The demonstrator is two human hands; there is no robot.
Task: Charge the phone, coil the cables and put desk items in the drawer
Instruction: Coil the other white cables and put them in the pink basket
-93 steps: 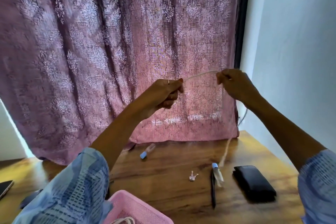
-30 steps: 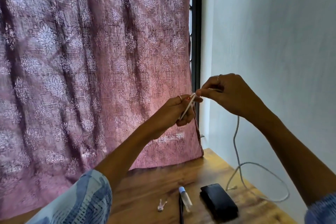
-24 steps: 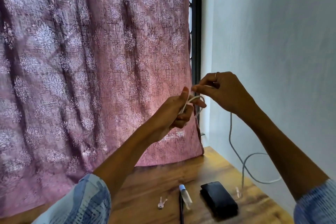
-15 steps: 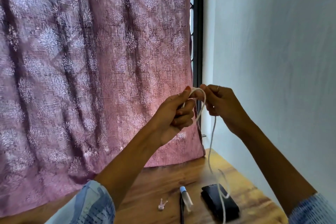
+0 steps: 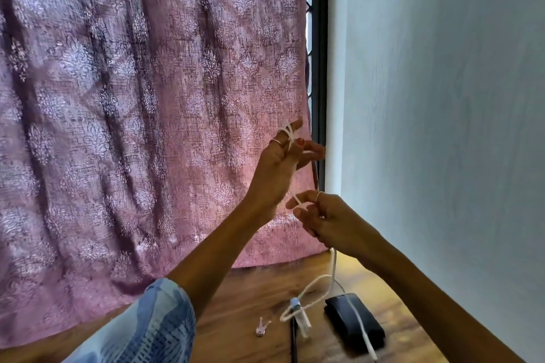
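A white cable [image 5: 332, 265] is wound around the raised fingers of my left hand [image 5: 280, 168], which is held up in front of the curtain. From there it runs down to my right hand [image 5: 327, 221], which pinches it just below and to the right. The rest of the cable hangs down and loops over the wooden desk [image 5: 253, 289], its end lying across a black case [image 5: 354, 323].
On the desk lie small keys [image 5: 262, 327], a black pen [image 5: 293, 345] and a small white tube with a blue cap [image 5: 299, 314]. A pink patterned curtain [image 5: 147, 97] hangs behind. A pale wall [image 5: 442, 97] stands close on the right.
My left hand rose with the cable looped on its fingers. My right hand dropped below it, drawing the cable down. The hanging end now lies over the black case.
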